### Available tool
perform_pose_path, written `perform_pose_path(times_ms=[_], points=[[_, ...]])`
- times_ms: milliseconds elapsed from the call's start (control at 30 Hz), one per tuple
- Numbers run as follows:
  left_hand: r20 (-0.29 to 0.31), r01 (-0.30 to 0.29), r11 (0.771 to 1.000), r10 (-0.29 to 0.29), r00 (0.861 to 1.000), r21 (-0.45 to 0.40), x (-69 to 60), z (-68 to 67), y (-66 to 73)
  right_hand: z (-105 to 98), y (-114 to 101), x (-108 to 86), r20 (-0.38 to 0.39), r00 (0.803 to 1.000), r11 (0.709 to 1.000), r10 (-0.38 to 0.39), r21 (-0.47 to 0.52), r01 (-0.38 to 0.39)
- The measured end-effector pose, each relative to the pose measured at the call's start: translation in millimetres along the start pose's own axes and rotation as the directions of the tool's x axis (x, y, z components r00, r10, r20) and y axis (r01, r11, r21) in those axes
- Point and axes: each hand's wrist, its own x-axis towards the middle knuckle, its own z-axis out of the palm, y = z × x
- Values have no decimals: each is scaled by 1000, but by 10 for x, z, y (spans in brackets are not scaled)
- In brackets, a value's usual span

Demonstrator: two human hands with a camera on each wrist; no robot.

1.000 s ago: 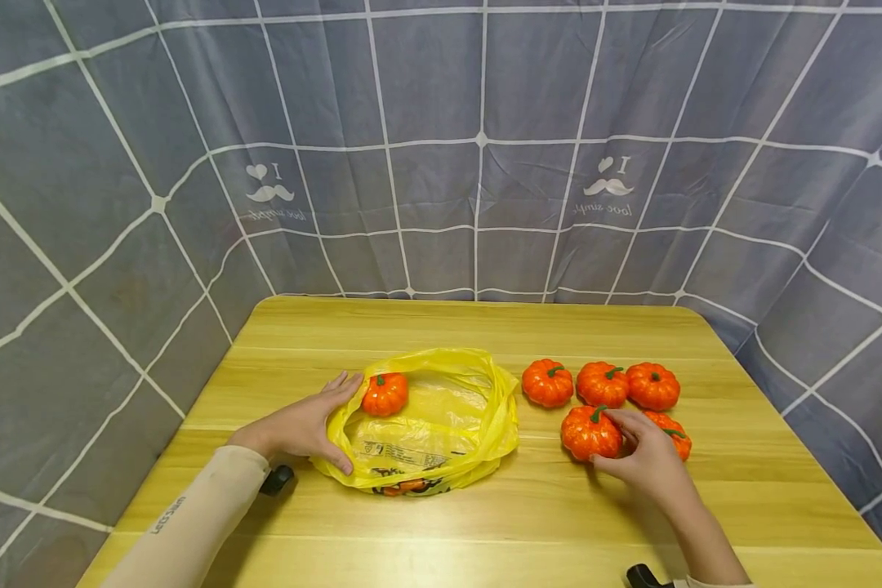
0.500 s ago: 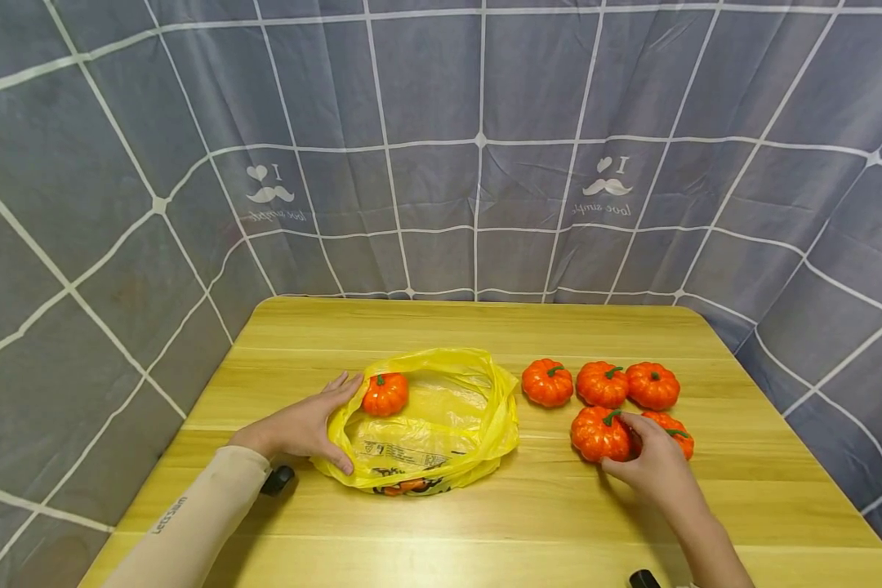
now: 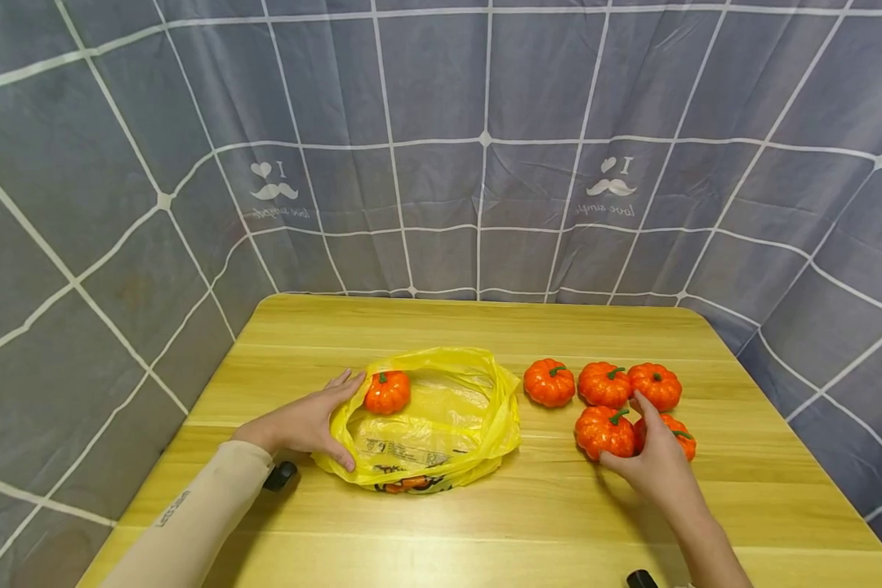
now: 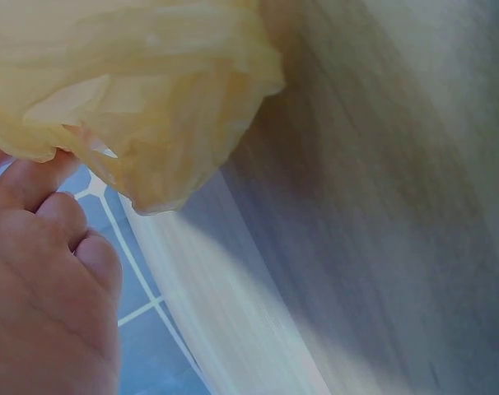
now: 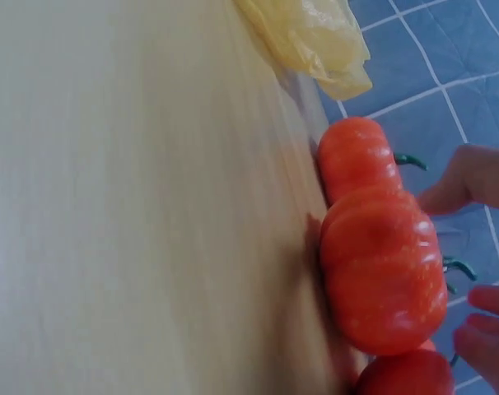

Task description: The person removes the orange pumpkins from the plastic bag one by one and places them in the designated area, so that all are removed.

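Note:
My left hand (image 3: 305, 420) grips the left side of a yellow plastic bag (image 3: 503, 425), its thumb at the near rim and its fingers at the far side. One orange toy pumpkin (image 3: 387, 394) with a green stem sits inside the wide mouth. At the right, my right hand (image 3: 657, 457) hovers round a front-row pumpkin (image 3: 601, 433), thumb and fingers spread. The right wrist view shows a gap between the fingertips (image 5: 480, 329) and that pumpkin. Partly behind this hand lies another pumpkin (image 3: 682, 438).
Behind the front pair, a back row holds a left pumpkin (image 3: 549, 383), a middle one (image 3: 603, 385) and a right one (image 3: 656, 386). All stand on a wooden table (image 3: 441, 539). A grey checked curtain (image 3: 441, 188) surrounds its back and sides.
My right hand moved the front pumpkin slightly right, against its neighbour, then its fingers lifted off and spread. The left hand and the bag stayed almost still.

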Motion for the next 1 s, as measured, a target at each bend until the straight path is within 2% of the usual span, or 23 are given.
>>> perform_pose_path(times_ms=[167,367,533,700,1000], points=[[-7,14,1000,-14,1000,-19,10,5,8,3,-78,24,-107,994,998,-37,49,43],[-12,22,999,-22,1000,-23,7,29,-2,4,-213,2,-150,989,999,-9,31,14],[-10,26,1000,-26,1000,-7,2,30,-17,106,-376,19,-195,979,996,-61,50,72],[-11,23,1000,-23,1000,1,14,35,-24,290,-515,73,-169,981,990,-91,91,107],[-7,20,1000,-20,1000,-19,5,40,-22,577,-581,173,-115,986,964,-124,220,147]])
